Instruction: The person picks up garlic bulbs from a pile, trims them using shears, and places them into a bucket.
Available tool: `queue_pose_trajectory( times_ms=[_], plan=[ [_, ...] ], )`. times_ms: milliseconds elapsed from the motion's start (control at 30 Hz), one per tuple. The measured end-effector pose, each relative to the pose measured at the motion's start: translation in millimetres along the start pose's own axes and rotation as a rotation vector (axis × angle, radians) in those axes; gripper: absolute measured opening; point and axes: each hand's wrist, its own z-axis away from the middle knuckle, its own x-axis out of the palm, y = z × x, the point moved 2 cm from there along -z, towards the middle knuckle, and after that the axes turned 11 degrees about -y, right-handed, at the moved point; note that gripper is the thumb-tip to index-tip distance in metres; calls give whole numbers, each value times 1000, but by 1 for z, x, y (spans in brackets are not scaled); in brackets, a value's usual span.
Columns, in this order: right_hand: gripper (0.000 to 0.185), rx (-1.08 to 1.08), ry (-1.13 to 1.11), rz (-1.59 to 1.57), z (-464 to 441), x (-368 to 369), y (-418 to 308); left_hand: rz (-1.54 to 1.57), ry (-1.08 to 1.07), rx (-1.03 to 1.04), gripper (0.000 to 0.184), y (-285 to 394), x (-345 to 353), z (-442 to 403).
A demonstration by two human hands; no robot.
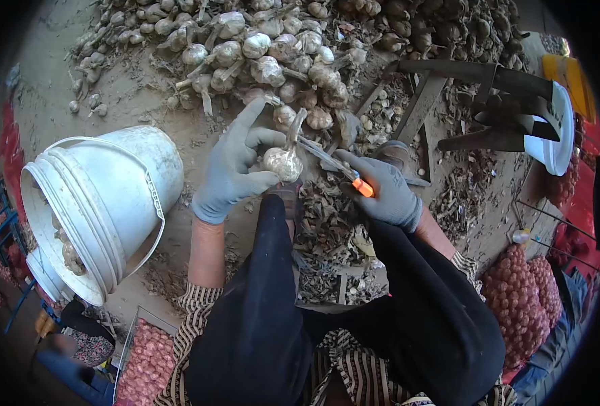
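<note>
My left hand [229, 166], in a grey glove, holds a garlic bulb [283, 164] at its fingertips, with the stem pointing up. In my gloved right hand [384, 186] are shears [327, 159] with an orange part at the handle. Their blades reach to the bulb's stem. Both hands are above my knees. Just beyond them lies a heap of garlic bulbs with stems [266, 70]. Dry leaves and trimmings [327, 250] cover the ground below, between my legs.
A white bucket [121, 196] lies tilted at the left with bulbs inside. A metal frame [422, 105] and another white bucket [562, 128] stand at the right. Net sacks of bulbs [516, 298] lie lower right, a crate [144, 362] lower left. Another person [83, 352] is at the lower left.
</note>
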Motion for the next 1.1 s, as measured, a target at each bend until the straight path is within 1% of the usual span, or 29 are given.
queue_pose_trajectory(
  times_ms=[33, 100, 133, 167, 233, 267, 333, 367, 433, 467, 533, 567, 633, 667, 700, 767, 800, 867, 900, 967, 1000, 1033, 1067, 1100],
  plan=[
    [65, 5, -6, -2, 3, 1, -2, 7, 2, -3, 104, -4, 0, 3],
    [65, -31, -32, -13, 0, 1, -6, -196, -75, -136, 106, -4, -3, 4],
    [61, -30, -41, -34, 1, 2, -4, -155, -67, -168, 109, -2, -2, 4],
    [61, -33, -41, -34, 1, 4, -3, -157, -64, -168, 109, -2, -3, 5],
    [56, 53, 62, -296, 4, 8, 5, 140, -67, -62, 112, -6, -12, 4],
    [51, -9, 184, -337, 8, 19, 22, 226, -84, 23, 111, -15, -19, 3],
    [50, 90, 171, -369, 5, 11, 12, 517, -71, 164, 109, -22, -21, -5],
    [50, 167, 138, -330, 7, 14, 17, 589, -29, 268, 94, -21, -23, -12],
    [50, 35, 270, -304, 10, 18, 18, 775, 131, 221, 65, -10, -46, -21],
    [48, 106, 226, -335, 12, 15, 16, 594, 205, 251, 41, -4, -62, -31],
    [46, 112, 243, -332, 12, 12, 14, -489, 395, -25, 37, 33, -63, -55],
    [45, 121, 253, -333, 11, 11, 13, -911, 417, 128, 37, 38, -69, -76],
    [44, 132, 255, -359, 9, 10, 14, -1642, 547, -70, 35, 54, -60, -112],
    [43, 149, 260, -388, 8, 10, 15, -1799, 479, -167, 37, 46, -66, -128],
    [43, 148, 262, -387, 7, 10, 17, -1800, 480, -165, 37, 44, -73, -136],
    [42, 136, 291, -409, 7, 11, 20, -1810, 367, -196, 40, 41, -79, -146],
    [42, 135, 295, -412, 8, 11, 21, -1739, 397, -198, 43, 45, -73, -139],
    [44, 121, 300, -406, 12, 11, 23, -1190, 338, 100, 44, 36, -88, -116],
    [44, 124, 306, -409, 13, 9, 22, -720, 300, 133, 46, 38, -72, -97],
    [49, 107, 252, -375, 13, 5, 16, 75, 198, 222, 46, 16, -64, -61],
    [51, 116, 223, -327, 14, 5, 15, 296, 150, 278, 47, -5, -60, -48],
    [53, 125, 189, -278, 14, 5, 15, 303, 108, 275, 44, -15, -48, -38],
    [55, 64, 193, -236, 13, 7, 16, 356, 133, 247, 46, -29, -37, -26],
    [56, 53, 166, -211, 12, 5, 12, 335, 145, 200, 48, -37, -26, -17]
  ],
)
